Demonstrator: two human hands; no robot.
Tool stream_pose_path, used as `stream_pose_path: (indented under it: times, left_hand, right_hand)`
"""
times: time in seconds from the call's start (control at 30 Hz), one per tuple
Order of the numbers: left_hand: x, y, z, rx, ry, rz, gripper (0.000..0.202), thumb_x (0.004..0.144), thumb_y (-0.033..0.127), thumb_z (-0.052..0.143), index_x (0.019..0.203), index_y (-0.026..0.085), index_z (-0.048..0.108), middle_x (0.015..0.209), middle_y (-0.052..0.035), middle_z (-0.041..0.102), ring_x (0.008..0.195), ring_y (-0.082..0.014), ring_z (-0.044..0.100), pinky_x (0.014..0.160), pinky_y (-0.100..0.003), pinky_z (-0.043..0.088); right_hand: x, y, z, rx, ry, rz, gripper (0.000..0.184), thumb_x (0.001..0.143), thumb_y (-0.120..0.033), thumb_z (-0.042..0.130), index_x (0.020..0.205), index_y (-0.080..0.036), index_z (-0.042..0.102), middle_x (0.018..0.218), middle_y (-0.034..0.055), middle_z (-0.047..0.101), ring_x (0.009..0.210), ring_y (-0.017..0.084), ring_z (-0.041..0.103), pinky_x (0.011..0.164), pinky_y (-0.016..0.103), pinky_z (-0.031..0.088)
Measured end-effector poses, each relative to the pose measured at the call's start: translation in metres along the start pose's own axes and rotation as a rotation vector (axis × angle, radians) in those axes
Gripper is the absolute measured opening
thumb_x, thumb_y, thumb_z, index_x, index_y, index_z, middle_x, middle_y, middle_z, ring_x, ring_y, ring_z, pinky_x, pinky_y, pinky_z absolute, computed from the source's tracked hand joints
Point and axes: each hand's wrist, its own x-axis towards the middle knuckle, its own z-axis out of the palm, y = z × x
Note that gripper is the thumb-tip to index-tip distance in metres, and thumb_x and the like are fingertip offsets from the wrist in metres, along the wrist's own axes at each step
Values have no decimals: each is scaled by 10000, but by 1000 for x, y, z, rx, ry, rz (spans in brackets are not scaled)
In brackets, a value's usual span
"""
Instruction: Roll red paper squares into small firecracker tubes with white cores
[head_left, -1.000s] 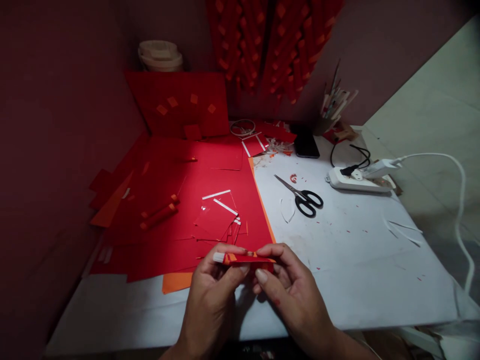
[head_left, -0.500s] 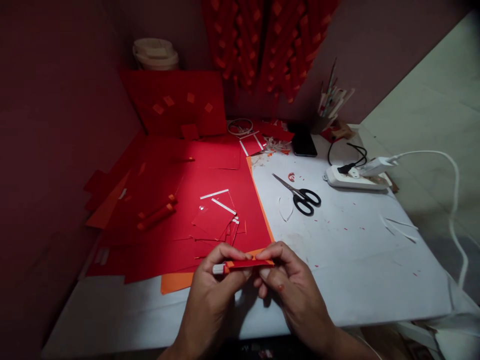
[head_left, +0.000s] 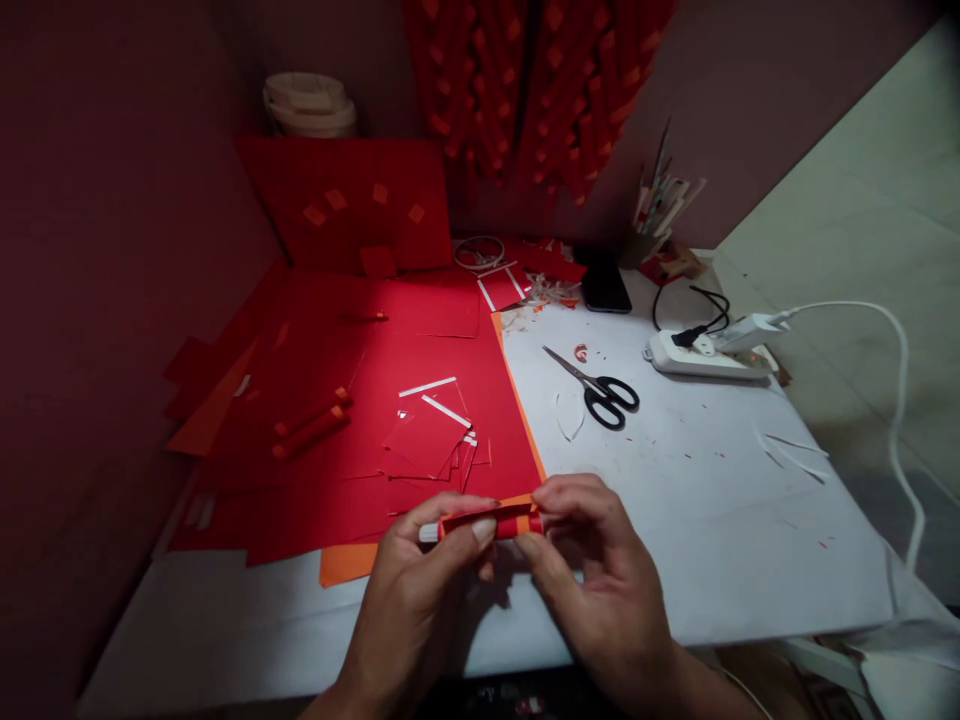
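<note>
Both hands hold a small red paper roll (head_left: 504,523) with orange edging, wrapped round a white stick whose tip pokes out at the left. My left hand (head_left: 420,600) pinches its left part with thumb and fingers. My right hand (head_left: 600,590) grips its right end, fingers curled over it. The roll hovers just above the near edge of the red paper sheets (head_left: 360,400) on the white table (head_left: 712,500). Two finished red rolls (head_left: 311,425) lie on the sheets to the left.
Black-handled scissors (head_left: 600,392) lie on the white surface beyond my hands. A white power strip (head_left: 705,358) with cable sits at the right, a dark phone (head_left: 604,288) and a cup of pens (head_left: 656,225) behind. Cut red squares (head_left: 431,440) and a hanging red roll decoration (head_left: 536,90) are ahead.
The red strip, held flatter a second ago, now looks curled tighter round the stick. My hands have shifted slightly to the right, and the right fingers have closed over its end.
</note>
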Motion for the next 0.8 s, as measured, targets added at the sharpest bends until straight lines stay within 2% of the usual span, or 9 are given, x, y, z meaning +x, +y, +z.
stream_pose_path:
  times: [0.07, 0.13, 0.3, 0.6, 0.8]
  left_hand:
    - [0, 1, 0, -17, -11, -1, 106, 700, 193, 822, 780, 155, 764, 570, -6, 648, 549, -98, 552, 554, -181, 452]
    - [0, 2, 1, -41, -24, -9, 105, 699, 191, 822, 779, 156, 764, 568, -10, 654, 546, -104, 564, 557, -191, 463]
    - [0, 2, 3, -76, -42, -33, 110, 682, 191, 833, 763, 159, 768, 572, -11, 666, 532, -114, 587, 551, -209, 483]
    - [0, 2, 2, -99, -72, -62, 108, 692, 196, 846, 758, 154, 772, 537, -2, 666, 507, -83, 589, 550, -165, 477]
    - [-1, 2, 4, -126, -87, -50, 85, 699, 177, 835, 733, 162, 758, 525, 9, 661, 494, -80, 596, 545, -161, 480]
  right_hand:
    - [1, 0, -6, -116, -29, -186, 233, 869, -121, 649, 1009, -302, 605, 1069, 25, 538, 957, 191, 615, 765, 321, 558]
    - [4, -2, -10, -214, -92, -269, 259, 886, -115, 644, 1058, -309, 634, 1103, 38, 524, 967, 197, 626, 780, 332, 572]
    - [7, -6, -13, -300, -165, -313, 275, 926, -112, 609, 1149, -271, 636, 1014, 61, 588, 882, 198, 675, 730, 312, 600]
    - [6, -6, -16, -396, -244, -295, 190, 968, -149, 524, 1131, -209, 604, 973, 106, 624, 812, 225, 699, 661, 335, 608]
    - [9, -4, -15, -404, -270, -349, 254, 965, -135, 521, 1193, -245, 537, 1103, 129, 603, 923, 238, 689, 735, 356, 612]
